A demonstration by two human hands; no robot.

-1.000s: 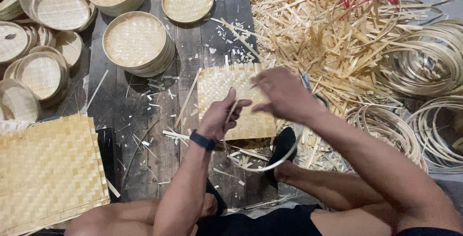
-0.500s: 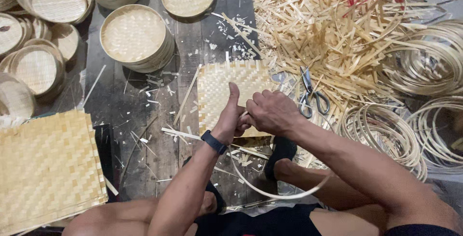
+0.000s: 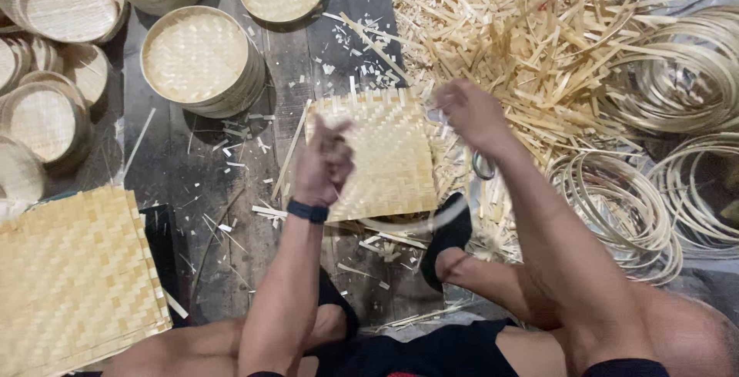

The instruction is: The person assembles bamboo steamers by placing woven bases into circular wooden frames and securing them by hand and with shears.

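Bamboo weave is the thing in hand: a square woven mat [image 3: 381, 154] lies flat on the dark plank floor [image 3: 200, 215] at the centre of the frame, its loose strip ends bristling along the top edge. It looks thin and very light, springy rather than stiff, likely to bend if lifted by one corner, and its cut edges look splintery. Taking it by two opposite edges, or pressing it flat from above, would suit it better than pinching a single strip.

The left hand [image 3: 325, 163] hovers over the mat's left edge with its grip closed into a loose fist; whether it pinches a sliver I cannot tell. The right hand [image 3: 469, 111] is raised just past the mat's upper right corner, blurred, fingers curled together as if around something thin, though nothing can be made out in it. A thin bamboo hoop [image 3: 419, 223] curves along the mat's lower edge, near a foot in a black sock [image 3: 446, 234].

Finished round baskets [image 3: 196, 57] stack at the upper left, a larger woven sheet [image 3: 77, 269] lies at the lower left, loose bamboo strips [image 3: 523, 30] pile at the upper right, and coiled hoops [image 3: 616, 207] sit at the right. Scissors [image 3: 483, 165] lie just beside the mat's right edge.
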